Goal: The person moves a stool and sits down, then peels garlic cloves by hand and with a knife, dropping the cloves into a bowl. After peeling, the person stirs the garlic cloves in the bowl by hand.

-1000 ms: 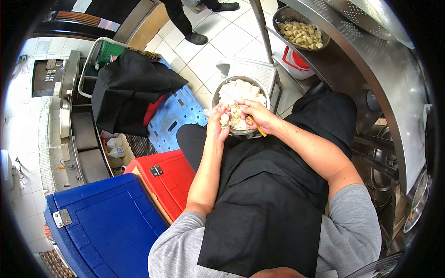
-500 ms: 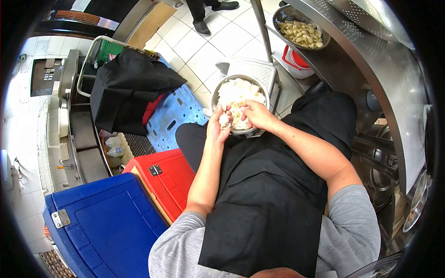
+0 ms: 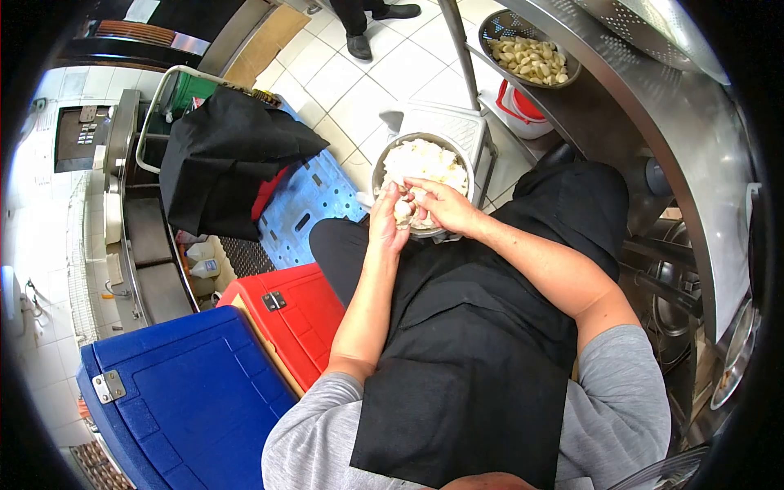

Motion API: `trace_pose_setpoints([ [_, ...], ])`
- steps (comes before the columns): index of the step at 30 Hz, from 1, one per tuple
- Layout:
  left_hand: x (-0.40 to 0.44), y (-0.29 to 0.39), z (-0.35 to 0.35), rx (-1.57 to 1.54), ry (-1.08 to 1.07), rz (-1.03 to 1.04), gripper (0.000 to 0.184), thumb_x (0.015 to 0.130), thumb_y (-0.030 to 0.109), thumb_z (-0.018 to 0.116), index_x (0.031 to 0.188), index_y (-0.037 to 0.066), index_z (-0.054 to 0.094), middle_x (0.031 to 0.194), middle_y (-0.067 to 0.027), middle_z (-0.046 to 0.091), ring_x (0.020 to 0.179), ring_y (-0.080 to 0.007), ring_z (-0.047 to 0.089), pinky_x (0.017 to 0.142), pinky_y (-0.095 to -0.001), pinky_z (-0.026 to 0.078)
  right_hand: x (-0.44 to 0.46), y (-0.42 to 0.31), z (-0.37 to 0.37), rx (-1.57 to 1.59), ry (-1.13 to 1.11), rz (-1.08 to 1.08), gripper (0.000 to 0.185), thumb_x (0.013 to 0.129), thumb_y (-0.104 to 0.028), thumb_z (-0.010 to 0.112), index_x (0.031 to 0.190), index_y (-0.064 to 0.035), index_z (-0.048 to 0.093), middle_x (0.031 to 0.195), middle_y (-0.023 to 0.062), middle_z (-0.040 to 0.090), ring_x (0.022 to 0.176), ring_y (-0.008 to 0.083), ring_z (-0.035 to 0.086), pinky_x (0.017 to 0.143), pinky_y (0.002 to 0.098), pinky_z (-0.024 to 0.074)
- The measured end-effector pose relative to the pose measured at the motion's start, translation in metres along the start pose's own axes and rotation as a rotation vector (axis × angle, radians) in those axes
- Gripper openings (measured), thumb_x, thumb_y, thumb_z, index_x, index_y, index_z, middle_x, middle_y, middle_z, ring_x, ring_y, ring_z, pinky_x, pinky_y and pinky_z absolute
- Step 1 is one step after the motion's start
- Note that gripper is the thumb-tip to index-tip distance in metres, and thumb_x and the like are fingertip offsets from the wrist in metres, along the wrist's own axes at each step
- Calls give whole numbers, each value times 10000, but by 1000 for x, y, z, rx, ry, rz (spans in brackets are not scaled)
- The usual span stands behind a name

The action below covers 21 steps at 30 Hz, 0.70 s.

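Note:
My left hand (image 3: 387, 222) is closed around a pale piece of garlic (image 3: 403, 210), whose white rounded side shows between the fingers. Close against it, my right hand (image 3: 447, 206) has its fingertips pinched at the same garlic; what exactly they grip is too small to make out. Both hands are over the near side of a metal pot (image 3: 378, 171) filled with whitish garlic (image 3: 420, 159). A perforated metal colander (image 3: 488, 34) at the upper right holds many peeled garlic cloves (image 3: 531, 61).
The pot stands on a light stool (image 3: 445, 118). A steel counter (image 3: 645, 106) curves along the right, above a white bucket (image 3: 523, 122) with a red handle. Blue (image 3: 188, 392) and red (image 3: 286, 314) boxes are at my left. Another person's shoe (image 3: 358, 46) is on the tiles.
My right hand has moved slightly left and closer to my left hand, so the fingertips now meet at the garlic. The garlic in my left hand has shifted a little.

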<state>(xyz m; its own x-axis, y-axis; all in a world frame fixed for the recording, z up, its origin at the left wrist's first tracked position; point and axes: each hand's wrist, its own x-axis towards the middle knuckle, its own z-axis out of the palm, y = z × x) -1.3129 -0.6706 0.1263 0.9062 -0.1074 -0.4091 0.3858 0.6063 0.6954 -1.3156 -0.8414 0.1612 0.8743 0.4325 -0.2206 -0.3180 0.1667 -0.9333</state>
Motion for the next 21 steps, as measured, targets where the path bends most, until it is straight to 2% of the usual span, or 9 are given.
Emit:
trace_pose_setpoints([
  [1,0,-1,0,11,-5,3,266,928,239,610,1078,22,583,926,-57,631,750,-132,603,640,-255,516,4,8,0,1,1,0,431,963,-94,436,1394,-86,449,721,-4,557,509,42,430,458,191,376],
  [3,-5,4,12,14,-8,17,268,926,231,612,1086,18,584,935,-55,634,767,-133,606,648,-251,515,13,25,-1,-5,44,-177,423,957,-84,437,1378,-72,468,742,-14,543,541,39,437,475,185,374],
  [4,-7,6,17,16,-11,33,270,925,222,615,1094,14,584,945,-54,636,784,-134,608,656,-247,515,15,29,-3,-5,44,-177,423,957,-84,437,1378,-72,468,742,-14,543,541,39,437,475,185,374],
  [7,-8,6,16,24,-9,27,264,921,209,620,1098,16,589,960,-53,638,805,-135,608,661,-243,515,14,24,-5,-13,52,-142,404,966,-95,435,1365,-68,485,742,-20,525,551,34,432,478,176,366],
  [9,-7,6,16,18,-6,28,262,920,208,621,1097,18,590,962,-54,638,803,-135,608,662,-242,514,9,12,-6,86,13,7,397,978,-117,435,1370,-78,481,723,-25,503,543,30,420,477,170,357],
  [13,-6,5,15,15,-13,33,258,922,204,616,1102,20,589,970,-55,639,809,-130,610,667,-236,514,3,2,-3,76,13,28,395,982,-127,441,1374,-85,480,718,-28,498,542,27,415,478,166,355],
  [15,-5,6,11,16,-47,29,255,924,198,613,1102,18,586,974,-56,638,816,-129,609,672,-235,515,0,-4,-2,35,-15,31,443,926,-49,436,1368,-31,471,958,38,607,675,74,496,601,207,445],
  [19,-7,8,16,24,-73,33,244,926,179,605,1104,14,577,972,-53,632,834,-126,606,684,-234,518,8,11,-6,-75,-8,-16,443,930,-53,429,1371,-31,469,949,32,601,675,75,496,596,211,444],
  [21,-8,9,17,33,-75,29,254,925,186,608,1108,14,573,971,-51,632,836,-120,601,713,-243,516,12,16,-5,-8,15,-46,402,981,-123,448,1381,-89,471,732,-27,502,544,27,410,473,168,350],
])
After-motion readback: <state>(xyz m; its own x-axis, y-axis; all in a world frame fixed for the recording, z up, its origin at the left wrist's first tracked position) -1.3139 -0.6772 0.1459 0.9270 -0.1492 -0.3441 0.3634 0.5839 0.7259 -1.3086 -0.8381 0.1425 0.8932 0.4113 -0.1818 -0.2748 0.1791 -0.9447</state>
